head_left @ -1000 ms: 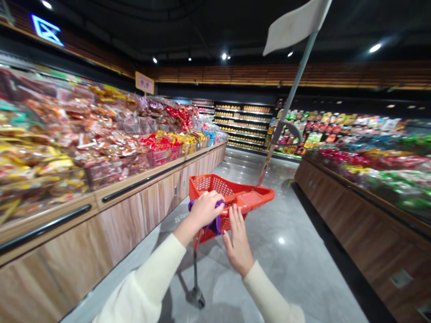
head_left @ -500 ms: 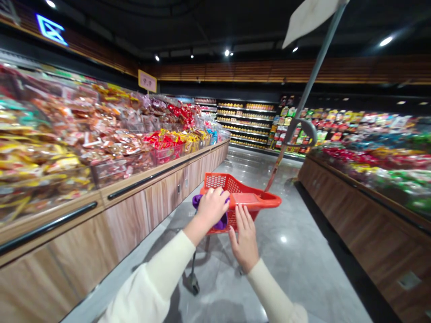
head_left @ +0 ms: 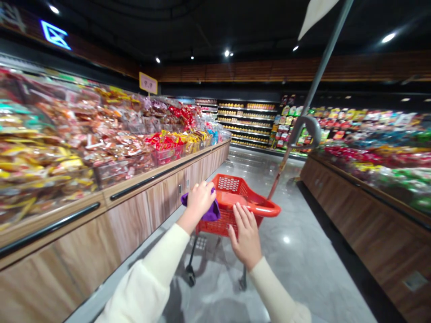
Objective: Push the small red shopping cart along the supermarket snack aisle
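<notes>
A red plastic shopping cart (head_left: 232, 185) with perforated walls stands in the aisle before me, on dark legs with casters. My left hand (head_left: 201, 198) is closed on a purple cloth (head_left: 212, 212) at the cart's near left corner. The cloth bunches out on both sides of the fingers. My right hand (head_left: 246, 233) lies at the cart's near edge, its fingers stretched out and its thumb apart, holding nothing. A pole (head_left: 314, 85) with a grey curved hook rises at the cart's far right side; its foot is hidden behind the rim.
On the left runs a wood-panelled counter (head_left: 131, 224) heaped with wrapped goods, with black rails along its edge. Another wooden display (head_left: 363, 224) borders the aisle on the right. Stocked shelves (head_left: 245, 123) line the back, and a grey shiny floor (head_left: 303, 269) lies between.
My left hand has moved left along the cart's near edge with the purple cloth. My right hand has stayed almost in place. The cart and pole look slightly shifted in view.
</notes>
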Motion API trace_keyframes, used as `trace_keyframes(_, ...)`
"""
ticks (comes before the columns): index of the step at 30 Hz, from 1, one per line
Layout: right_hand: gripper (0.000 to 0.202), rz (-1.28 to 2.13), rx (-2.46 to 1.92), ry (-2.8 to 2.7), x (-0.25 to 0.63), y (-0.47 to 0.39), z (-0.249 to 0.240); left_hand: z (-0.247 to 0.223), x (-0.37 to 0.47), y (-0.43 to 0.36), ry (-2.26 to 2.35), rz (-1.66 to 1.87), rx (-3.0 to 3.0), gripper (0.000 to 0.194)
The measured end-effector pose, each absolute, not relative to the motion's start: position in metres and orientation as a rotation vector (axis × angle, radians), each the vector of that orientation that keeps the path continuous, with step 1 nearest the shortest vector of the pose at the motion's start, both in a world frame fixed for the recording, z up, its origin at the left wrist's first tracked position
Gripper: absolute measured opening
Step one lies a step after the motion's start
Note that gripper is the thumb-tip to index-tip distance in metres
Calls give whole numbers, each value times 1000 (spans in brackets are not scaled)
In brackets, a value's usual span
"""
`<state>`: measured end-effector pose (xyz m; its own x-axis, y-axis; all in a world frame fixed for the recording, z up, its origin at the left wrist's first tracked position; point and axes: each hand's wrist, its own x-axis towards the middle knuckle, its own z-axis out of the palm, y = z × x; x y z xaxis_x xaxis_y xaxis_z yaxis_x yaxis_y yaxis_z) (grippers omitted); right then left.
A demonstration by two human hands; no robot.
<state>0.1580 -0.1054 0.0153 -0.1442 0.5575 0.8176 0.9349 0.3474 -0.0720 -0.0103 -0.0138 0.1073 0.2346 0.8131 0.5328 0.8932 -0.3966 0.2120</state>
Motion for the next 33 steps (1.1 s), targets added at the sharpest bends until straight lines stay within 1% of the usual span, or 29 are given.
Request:
trace_keyframes(4,69,-579,-1281,-1853,150,-104,18,105,-17,-11,-1633,-910,-2326,21)
trace_keyframes(9,70,-529,-1268,-1898,138,-108,15,95,-6,-17,-1313,-1079,-2454,24)
trace_keyframes(12,69,-521,-1272,-1876,149,-120,4,89,-18,-11,-1378,-1199,-2396,23)
trace_keyframes(14,67,-538,-1311,-1658,165,-127,-5,81,-27,-6,-1426,-1329,-2307,22)
trace_keyframes(17,69,-515,-1346,-1303,189,-131,-15,59,-28,-6,-1425,-1649,-2095,26)
trace_keyframes(20,68,-399,-1309,-1255,201,-127,-19,28,-4,-19,-1440,-1944,-1864,31)
trace_keyframes(23,67,-344,-1286,-1294,201,-126,-19,-2,34,-42,-1437,-2099,-1761,33)
trace_keyframes(25,62,-335,-1260,-1328,197,-127,-18,-16,60,-58,-1346,-2085,-1834,30)
trace_keyframes(28,53,-342,-1207,-1374,194,-129,-15,-16,83,-77,-1109,-1868,-2139,27)
trace_keyframes(30,48,-340,-1175,-1402,193,-129,-12,-1,83,-81,-1025,-1706,-2277,28)
trace_keyframes(33,45,-291,-1129,-1452,195,-124,-10,33,64,-74,-1133,-1598,-2265,30)
